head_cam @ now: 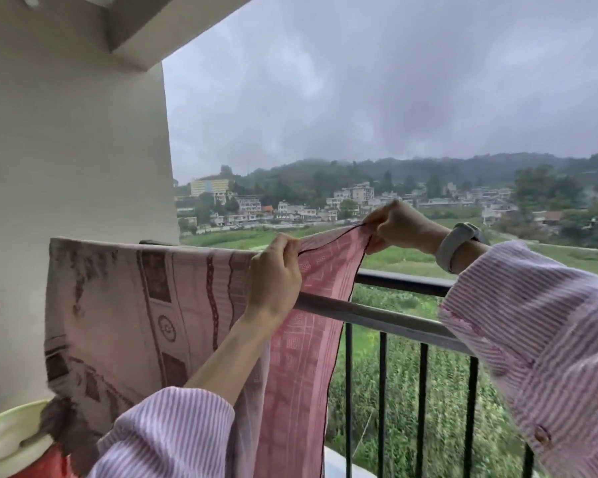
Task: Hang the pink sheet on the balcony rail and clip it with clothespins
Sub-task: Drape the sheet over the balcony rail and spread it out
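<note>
The pink sheet (135,305), patterned with dark red bands, is held up in front of the balcony rail (387,317). My left hand (275,274) pinches its top edge near the middle. My right hand (399,224) grips the top right corner, raised above the rail and pulled to the right. The cloth between my hands is stretched taut. The sheet's right part hangs down over the rail's bars. I see no clothespins.
A white wall and pillar (76,150) close the left side. A pale green basin rim (4,439) with something red beneath sits at the lower left. Black vertical bars (382,391) run under the rail, with fields and houses far beyond.
</note>
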Demonstrator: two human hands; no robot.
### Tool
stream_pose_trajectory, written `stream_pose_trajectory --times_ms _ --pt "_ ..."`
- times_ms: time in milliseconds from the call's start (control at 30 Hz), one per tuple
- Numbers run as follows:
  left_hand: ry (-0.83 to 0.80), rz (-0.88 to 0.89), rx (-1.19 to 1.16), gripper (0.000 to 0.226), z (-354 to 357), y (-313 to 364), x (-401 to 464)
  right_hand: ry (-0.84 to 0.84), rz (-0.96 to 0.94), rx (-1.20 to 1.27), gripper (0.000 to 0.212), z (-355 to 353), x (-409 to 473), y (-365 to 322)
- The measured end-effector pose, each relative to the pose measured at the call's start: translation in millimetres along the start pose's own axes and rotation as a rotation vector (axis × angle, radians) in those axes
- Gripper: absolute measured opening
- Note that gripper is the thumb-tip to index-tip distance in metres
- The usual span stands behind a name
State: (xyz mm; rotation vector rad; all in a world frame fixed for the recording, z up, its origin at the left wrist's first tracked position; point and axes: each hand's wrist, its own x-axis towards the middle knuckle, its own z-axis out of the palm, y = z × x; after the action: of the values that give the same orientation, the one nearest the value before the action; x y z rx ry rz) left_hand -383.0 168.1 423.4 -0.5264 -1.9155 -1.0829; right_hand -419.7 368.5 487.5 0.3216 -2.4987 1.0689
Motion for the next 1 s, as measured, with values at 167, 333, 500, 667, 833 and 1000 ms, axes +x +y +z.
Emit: stream_pose_trajectory --times_ms 167,333,500,667,833,1000 --pt "-0.108 0.026 -0.115 0.019 16.5 60.5 -23.7 0.02 0.002 0.01 0.024 -44.8 -40.7 10.3" --pt "-0.228 0.09 -0.219 0.016 22.5 108.7 -50.9 0.148 -0.005 -0.014 0.032 -92.0 -91.8 8.3" --pt "-0.273 0.08 -0.198 0.019 23.9 122.5 -72.9 0.147 0.047 -0.061 0.027 -110.5 -140.2 23.7" --pt "-0.242 0.091 -0.127 0.029 19.8 130.8 -102.6 0.135 0.0 -0.142 0.023 -113.1 -163.3 29.7" --pt "-0.111 0.229 -0.046 0.018 5.9 143.2 -108.7 0.135 -0.102 -0.194 0.018 -110.9 -176.7 31.5" --pt "-0.065 0.234 -0.049 0.01 17.2 174.0 -113.5 0.194 -0.216 -0.245 0.018 -134.1 -195.2 38.6"
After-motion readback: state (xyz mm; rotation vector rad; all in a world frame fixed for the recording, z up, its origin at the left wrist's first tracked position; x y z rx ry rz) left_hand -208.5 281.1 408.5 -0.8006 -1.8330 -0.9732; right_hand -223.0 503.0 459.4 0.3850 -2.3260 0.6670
